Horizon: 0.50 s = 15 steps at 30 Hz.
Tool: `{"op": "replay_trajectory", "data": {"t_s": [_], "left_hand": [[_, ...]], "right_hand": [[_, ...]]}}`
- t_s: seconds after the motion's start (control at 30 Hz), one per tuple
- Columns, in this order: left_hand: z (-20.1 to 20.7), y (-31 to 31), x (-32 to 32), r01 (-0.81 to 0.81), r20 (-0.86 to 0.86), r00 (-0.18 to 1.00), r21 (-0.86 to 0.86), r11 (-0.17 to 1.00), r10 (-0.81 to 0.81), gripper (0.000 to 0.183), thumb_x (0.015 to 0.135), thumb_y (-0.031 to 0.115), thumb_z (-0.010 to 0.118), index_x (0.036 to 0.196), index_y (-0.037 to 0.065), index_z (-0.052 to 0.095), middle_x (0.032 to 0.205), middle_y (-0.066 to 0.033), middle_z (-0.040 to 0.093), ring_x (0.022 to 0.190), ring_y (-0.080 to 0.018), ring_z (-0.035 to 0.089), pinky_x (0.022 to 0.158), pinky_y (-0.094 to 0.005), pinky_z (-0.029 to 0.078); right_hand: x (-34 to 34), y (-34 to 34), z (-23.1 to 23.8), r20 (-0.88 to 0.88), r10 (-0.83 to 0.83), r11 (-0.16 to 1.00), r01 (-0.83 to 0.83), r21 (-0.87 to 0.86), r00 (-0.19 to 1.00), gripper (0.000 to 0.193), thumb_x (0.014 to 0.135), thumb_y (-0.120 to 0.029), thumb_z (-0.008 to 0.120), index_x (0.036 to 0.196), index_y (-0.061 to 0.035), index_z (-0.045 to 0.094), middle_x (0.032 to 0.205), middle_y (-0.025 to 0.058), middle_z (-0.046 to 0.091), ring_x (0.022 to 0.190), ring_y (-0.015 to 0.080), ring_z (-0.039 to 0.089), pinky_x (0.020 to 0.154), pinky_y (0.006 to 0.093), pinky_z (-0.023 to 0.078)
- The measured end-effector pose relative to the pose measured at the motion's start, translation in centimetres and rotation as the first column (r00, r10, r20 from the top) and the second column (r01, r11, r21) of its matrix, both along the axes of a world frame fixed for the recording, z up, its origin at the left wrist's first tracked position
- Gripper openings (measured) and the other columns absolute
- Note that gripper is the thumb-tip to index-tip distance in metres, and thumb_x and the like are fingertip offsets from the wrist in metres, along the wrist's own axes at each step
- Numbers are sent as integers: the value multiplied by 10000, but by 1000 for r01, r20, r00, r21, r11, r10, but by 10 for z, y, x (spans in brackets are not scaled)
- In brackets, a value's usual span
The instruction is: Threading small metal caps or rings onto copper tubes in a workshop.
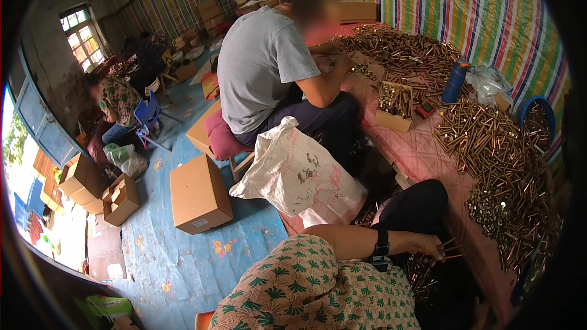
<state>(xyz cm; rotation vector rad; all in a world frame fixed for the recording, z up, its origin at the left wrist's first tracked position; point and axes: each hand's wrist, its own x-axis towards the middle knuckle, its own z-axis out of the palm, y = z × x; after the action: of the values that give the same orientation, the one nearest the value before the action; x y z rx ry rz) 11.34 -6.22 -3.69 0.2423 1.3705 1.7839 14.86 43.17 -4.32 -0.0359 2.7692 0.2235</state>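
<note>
My left hand (430, 246), a black strap with a buckle round its wrist, is closed on a few thin copper-coloured rods (451, 249) that stick out past the fingers. Under and beside it, more rods (422, 275) lie in a dark space by my lap. At the lower edge, in deep shadow, is what shows of my right hand (481, 313); its fingers cannot be made out. Right of my hands, a pink quilted cloth (468, 232) carries a large heap of copper-coloured rods (483, 140) and a pile of small shiny metal pieces (489, 208).
A co-worker (263, 73) in grey sits ahead, handling small pieces. Between us stands a white woven sack (306, 174). A carton of rods (394, 107), a blue bottle (455, 79) and a blue tub (538, 123) are on the right. Left are a cardboard box (199, 194) and blue chair (148, 113).
</note>
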Motion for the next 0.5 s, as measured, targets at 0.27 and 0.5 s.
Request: {"op": "replay_trajectory", "data": {"t_s": [0.27, 0.5], "left_hand": [[-2, 1, 0, -2, -4, 1000, 16, 1000, 2, 138, 871, 134, 583, 973, 43, 594, 660, -56, 623, 448, -85, 478, 402, -240, 358], [0, -3, 2, -21, -3, 1000, -1, 1000, 21, 118, 864, 133, 590, 951, 54, 594, 645, -47, 612, 447, -80, 470, 394, -237, 354]], "right_hand": [[-2, -1, 2, 11, -2, 1000, 2, 8, 1000, 727, 934, -543, 295, 1430, -14, 240, 1488, 188, 245, 1385, 322, 209, 1142, 394, 164], [-7, -4, 3, 29, 6, 1000, -7, 16, 1000, 729, 934, -544, 292, 1432, -15, 236, 1490, 186, 242, 1386, 320, 207, 1143, 393, 162]]}}
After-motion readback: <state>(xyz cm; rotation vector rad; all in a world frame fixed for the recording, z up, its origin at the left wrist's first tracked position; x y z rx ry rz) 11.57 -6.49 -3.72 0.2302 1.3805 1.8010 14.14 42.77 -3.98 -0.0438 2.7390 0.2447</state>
